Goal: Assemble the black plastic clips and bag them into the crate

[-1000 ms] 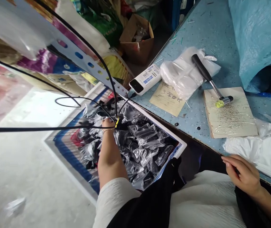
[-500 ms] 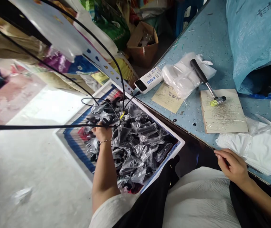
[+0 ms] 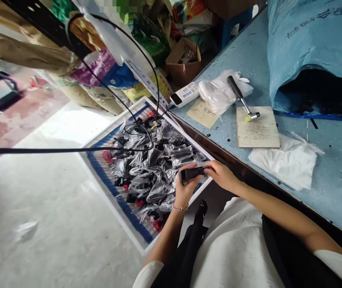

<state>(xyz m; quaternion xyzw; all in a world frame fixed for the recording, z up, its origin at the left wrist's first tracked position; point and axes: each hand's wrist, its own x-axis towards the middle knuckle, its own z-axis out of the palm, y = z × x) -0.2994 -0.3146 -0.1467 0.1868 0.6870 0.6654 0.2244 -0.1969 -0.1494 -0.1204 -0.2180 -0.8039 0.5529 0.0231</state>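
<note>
My left hand [image 3: 185,191], with a beaded bracelet at the wrist, is closed around a dark, oblong black part [image 3: 192,173] whose exact kind I cannot make out. My right hand [image 3: 221,174] pinches the right end of the same part, with something pale and filmy showing just above it. Both hands are over the near right side of a white-rimmed crate [image 3: 115,224]. Inside the crate lie many black parts in clear plastic bags [image 3: 159,190], with bits of red among them.
Black cables [image 3: 53,151] hang across the crate. On the blue speckled table [image 3: 333,192] lie a mallet [image 3: 239,94] on a board [image 3: 257,134], clear bags [image 3: 285,160], a white device [image 3: 185,96], a yellow note [image 3: 202,114] and a big blue sack [image 3: 311,40].
My left hand has come from the crate's far left part toward me, carrying the black part. My right hand has moved left from the table edge and now grips the part too.
</note>
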